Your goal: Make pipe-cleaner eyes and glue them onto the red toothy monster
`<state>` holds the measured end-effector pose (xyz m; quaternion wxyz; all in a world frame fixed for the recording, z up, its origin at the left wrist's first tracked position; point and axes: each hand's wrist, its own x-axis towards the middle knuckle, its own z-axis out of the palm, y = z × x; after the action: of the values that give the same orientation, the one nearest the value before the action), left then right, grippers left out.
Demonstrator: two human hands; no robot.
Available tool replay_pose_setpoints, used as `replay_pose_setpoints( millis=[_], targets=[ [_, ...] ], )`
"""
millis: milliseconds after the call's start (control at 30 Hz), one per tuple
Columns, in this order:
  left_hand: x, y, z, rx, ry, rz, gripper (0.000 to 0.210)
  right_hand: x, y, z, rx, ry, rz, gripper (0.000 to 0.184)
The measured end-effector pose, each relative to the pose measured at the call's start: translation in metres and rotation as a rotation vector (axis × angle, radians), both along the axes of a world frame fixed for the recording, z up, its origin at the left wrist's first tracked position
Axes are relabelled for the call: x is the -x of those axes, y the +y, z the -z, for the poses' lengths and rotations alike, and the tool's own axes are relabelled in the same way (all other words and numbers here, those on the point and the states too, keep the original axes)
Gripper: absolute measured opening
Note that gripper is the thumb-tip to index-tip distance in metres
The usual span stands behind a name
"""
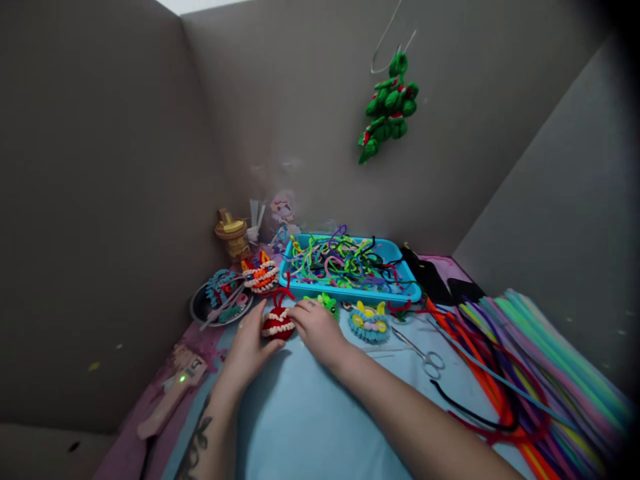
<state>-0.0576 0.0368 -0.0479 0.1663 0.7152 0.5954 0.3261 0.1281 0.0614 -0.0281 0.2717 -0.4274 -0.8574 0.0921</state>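
Red-and-white fuzzy piece lies at the far end of the light blue cloth, between 2 bare hands. Take it as the clock centre.

Left hand at 8: fingers along the piece's left side, thumb at its near edge, medium-narrow gap, piece held in between. Right hand at 3: fingertips bent onto the upper right edge; thumb hidden, so can't tell if it pinches or only presses. Red stems stick up at 12.

Around it: green piece at 2, part-hidden by the right hand; blue-and-yellow piece at 3; scissors between 3 and 4, no hand on them; blue tray of loose stems at 2; orange-and-white piece at 11; pink glue gun at 8, green light on.

Step in hand, as judged: shaping or setting the piece, 2-handed. Next move seems to call for a steady left hold plus light, precise right fingertips, without squashing the pile or bending the stems.
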Motion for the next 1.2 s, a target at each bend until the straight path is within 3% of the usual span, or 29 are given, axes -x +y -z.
replay_pose_setpoints(
  millis=[133, 400, 900, 1200],
  targets=[
    [-0.009, 0.003, 0.011, 0.049, -0.059, 0.024, 0.090, 0.009, 0.013, -0.007, -0.061, -0.160, -0.099, 0.013],
    [-0.005, 0.008, 0.021, 0.050, -0.130, 0.044, 0.076, 0.016, 0.018, 0.003, -0.125, -0.300, -0.102, 0.017],
    [-0.006, 0.009, 0.017, 0.041, -0.128, 0.057, 0.062, 0.025, 0.021, -0.005, -0.073, -0.278, -0.005, 0.018],
    [-0.005, 0.009, 0.017, 0.070, -0.170, 0.040, 0.065, 0.022, 0.031, -0.010, -0.035, -0.192, -0.063, 0.017]
  ],
)
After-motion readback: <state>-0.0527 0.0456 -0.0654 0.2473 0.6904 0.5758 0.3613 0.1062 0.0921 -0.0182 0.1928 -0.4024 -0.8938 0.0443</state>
